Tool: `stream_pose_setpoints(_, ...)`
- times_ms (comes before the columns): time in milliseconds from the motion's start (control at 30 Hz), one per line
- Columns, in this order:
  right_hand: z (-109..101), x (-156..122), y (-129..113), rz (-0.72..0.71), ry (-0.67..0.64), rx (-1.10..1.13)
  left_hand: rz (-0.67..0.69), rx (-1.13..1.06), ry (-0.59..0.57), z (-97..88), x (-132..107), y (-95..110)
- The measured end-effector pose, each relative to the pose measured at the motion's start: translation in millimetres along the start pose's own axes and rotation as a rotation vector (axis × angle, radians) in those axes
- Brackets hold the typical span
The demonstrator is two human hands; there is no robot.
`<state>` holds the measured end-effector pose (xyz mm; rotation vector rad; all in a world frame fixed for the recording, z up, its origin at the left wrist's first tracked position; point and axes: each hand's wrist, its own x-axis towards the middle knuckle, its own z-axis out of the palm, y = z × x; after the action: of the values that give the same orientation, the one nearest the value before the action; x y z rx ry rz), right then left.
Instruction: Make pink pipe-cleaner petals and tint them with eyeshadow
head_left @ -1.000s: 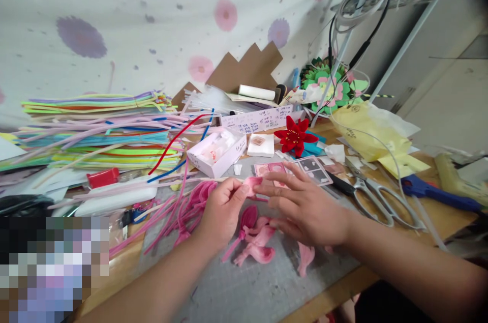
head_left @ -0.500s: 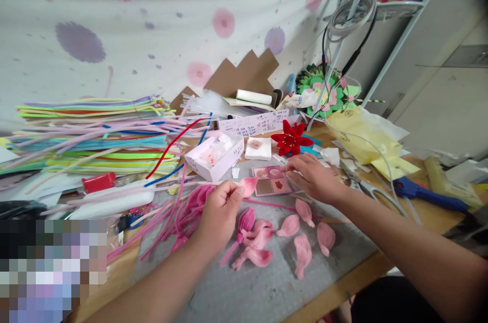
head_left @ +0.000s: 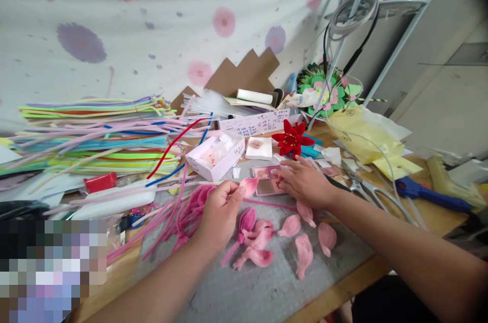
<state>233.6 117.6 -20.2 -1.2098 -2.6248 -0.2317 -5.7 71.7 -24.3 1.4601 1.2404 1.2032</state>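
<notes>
Between the thumb and fingers of my left hand (head_left: 221, 211) is a pink fuzzy petal (head_left: 250, 187), its tip pointing right. My right hand (head_left: 305, 180) reaches over a small powder palette (head_left: 263, 175) and covers its right side. The fingers there are stretched out and slightly apart, with the fingertips at the pans. Several loose pink petals (head_left: 304, 256) lie on the grey mat below. Left of them is a darker pink bud (head_left: 247, 218) on a stem, beside a cluster of petals (head_left: 261, 236).
Bundles of coloured pipe cleaners (head_left: 102, 135) fill the left. Behind the palette are a white box (head_left: 213, 160) and a red flower (head_left: 292, 139). Scissors (head_left: 369, 191) and a blue-handled tool (head_left: 427, 193) lie right, near a yellow bag (head_left: 362, 129). The grey cutting mat (head_left: 244, 292) covers the front.
My right hand has moved slightly left and down over the palette, now covering its right-hand pans. My left hand still holds the petal in the same place.
</notes>
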Motion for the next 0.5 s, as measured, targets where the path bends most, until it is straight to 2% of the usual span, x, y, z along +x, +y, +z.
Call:
stream_pose_setpoints(100,-11.8,-2.8,-17.8,-0.054,0.145,0.078,0.004,0.012,-0.01,0.3,-0.5,-1.4)
stream_pose_setpoints(167,-21.8,-3.4,-33.9,-0.148,0.227,0.112,0.008,0.006,-0.025,1.1,-1.2,-1.8)
stream_pose_setpoints(233,-28.3,-2.9,-48.7,-0.236,0.243,0.104,0.018,-0.014,-0.046,2.1,-2.0,-1.3)
stream_pose_setpoints(333,-28.7,-1.7,-61.0,-0.296,0.224,0.082,0.022,-0.046,-0.044,3.1,-3.1,0.4)
stream_pose_setpoints(500,-24.3,-3.1,-58.3,-0.291,0.264,0.057,0.019,-0.055,-0.018,2.7,-3.0,0.4)
